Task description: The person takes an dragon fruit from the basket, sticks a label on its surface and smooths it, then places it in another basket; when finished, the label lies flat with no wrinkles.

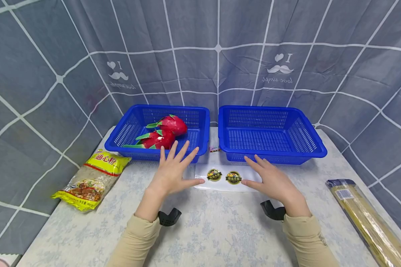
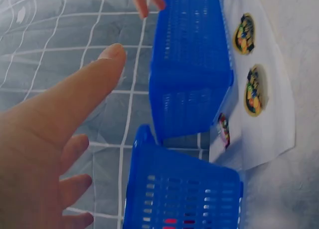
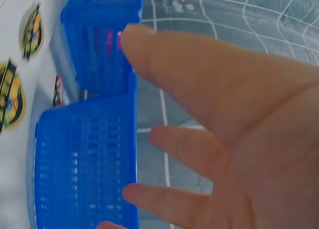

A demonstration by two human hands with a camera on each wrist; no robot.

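In the head view my left hand [image 1: 171, 172] is spread with fingers straight, before the left blue basket [image 1: 200, 146]. Two red dragon fruits with green tips, a rear dragon fruit [image 1: 175, 125] and a front dragon fruit [image 1: 158, 139], lie in that basket. My right hand [image 1: 270, 178] is likewise spread and holds nothing, in front of the right blue basket [image 1: 307, 150], which has nothing visible inside. Between the hands lies a white sheet [image 1: 222, 185] with two round black-and-gold stickers. The left wrist view shows my left thumb [image 2: 94, 84] extended; the right wrist view shows my right thumb [image 3: 184, 64].
A yellow-and-clear bag of pasta [image 1: 93, 180] lies at the left of the table. Along the right edge is a long pack of noodles [image 1: 371, 218]. A small colourful packet [image 1: 215, 148] sits between the baskets. A grey checked curtain [image 1: 194, 66] hangs behind.
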